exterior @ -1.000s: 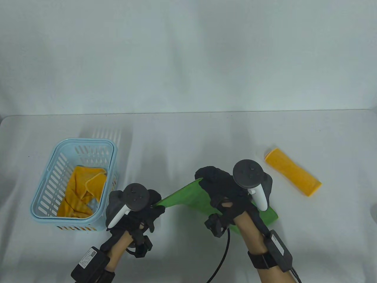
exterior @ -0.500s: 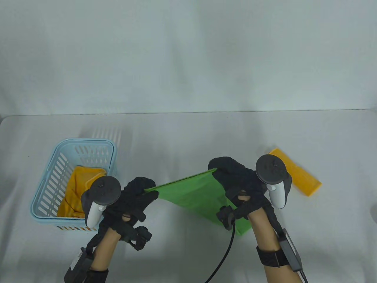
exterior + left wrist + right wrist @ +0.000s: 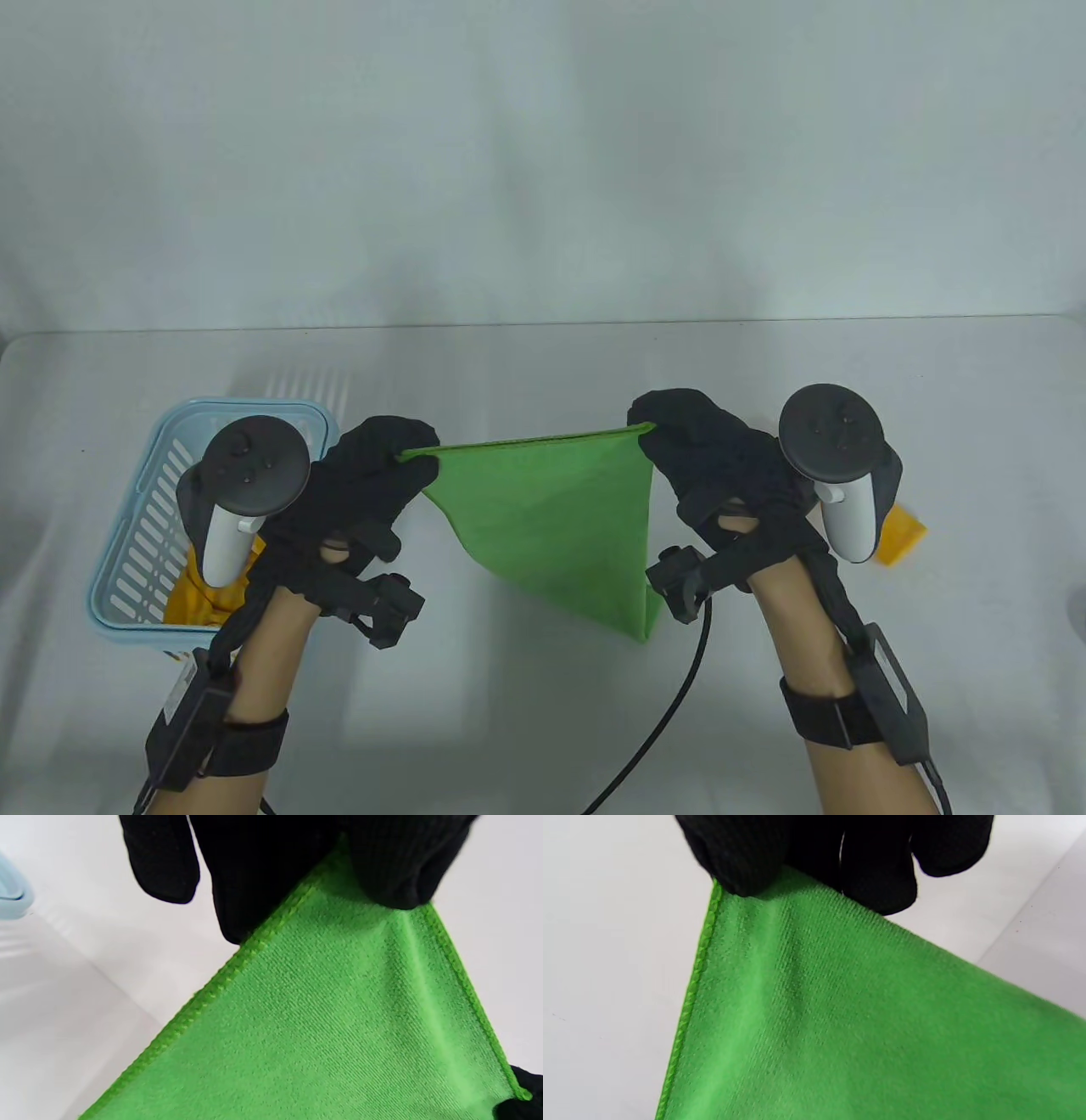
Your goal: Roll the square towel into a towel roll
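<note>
Two hands: a green towel is held up between them above the table.
Table (image 3: pixel 543 730): white; everything else is carried on it.
Basket (image 3: pixel 127 543): pale blue and slotted, set at 9 o'clock from the towel; yellow cloth (image 3: pixel 199 594) is seen inside, partly hidden by the left hand's tracker.
Towel (image 3: pixel 560 518): stretched taut along its top edge between the two hands; the rest hangs to a point at 6 o'clock, just above or touching the table; which cannot be told.
Left hand (image 3: pixel 365 492): one top corner of the towel is pinched between thumb and fingers (image 3: pixel 254 878).
Right hand (image 3: pixel 721 484): the other top corner is pinched the same way (image 3: pixel 742 861).
Yellow roll (image 3: pixel 901 536): lies at 3 o'clock from the towel, mostly hidden behind the right hand's tracker.
</note>
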A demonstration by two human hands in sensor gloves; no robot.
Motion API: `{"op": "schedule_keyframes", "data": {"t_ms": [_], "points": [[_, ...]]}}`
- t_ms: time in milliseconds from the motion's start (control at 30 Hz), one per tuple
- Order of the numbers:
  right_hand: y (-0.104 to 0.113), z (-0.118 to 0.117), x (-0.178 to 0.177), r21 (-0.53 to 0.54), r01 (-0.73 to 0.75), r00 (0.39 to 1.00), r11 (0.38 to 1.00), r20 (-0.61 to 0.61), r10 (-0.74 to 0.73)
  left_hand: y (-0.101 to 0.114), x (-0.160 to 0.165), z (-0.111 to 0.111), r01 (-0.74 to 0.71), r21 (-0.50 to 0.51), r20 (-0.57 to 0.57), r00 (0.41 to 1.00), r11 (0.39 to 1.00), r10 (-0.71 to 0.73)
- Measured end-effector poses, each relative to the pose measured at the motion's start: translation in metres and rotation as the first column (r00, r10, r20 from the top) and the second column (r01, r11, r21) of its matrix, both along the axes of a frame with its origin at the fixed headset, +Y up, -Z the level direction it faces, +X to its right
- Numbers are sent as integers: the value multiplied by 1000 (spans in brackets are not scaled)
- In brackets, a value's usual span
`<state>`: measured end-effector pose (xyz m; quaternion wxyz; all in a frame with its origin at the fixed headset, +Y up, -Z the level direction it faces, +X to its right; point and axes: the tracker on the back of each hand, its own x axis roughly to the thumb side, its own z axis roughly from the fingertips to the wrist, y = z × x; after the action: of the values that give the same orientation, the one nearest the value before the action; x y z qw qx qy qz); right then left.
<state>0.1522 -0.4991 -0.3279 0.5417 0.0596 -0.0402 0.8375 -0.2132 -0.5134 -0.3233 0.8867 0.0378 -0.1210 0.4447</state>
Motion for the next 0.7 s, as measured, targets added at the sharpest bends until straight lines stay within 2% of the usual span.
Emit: {"op": "schedule_keyframes", "data": {"t_ms": [467,600,700], "points": [[58,44,11,115,27,999,993,-43,-22,67,4,42,-43,196,68,997,980,30],[70,36,14,123,23,1000,992,-23,-21,77,7,33,-57,196,63,997,979,45],[66,7,13,61,-40,998,997,44,37,72,11,3,9,147,-15,1000,989,-6]]}}
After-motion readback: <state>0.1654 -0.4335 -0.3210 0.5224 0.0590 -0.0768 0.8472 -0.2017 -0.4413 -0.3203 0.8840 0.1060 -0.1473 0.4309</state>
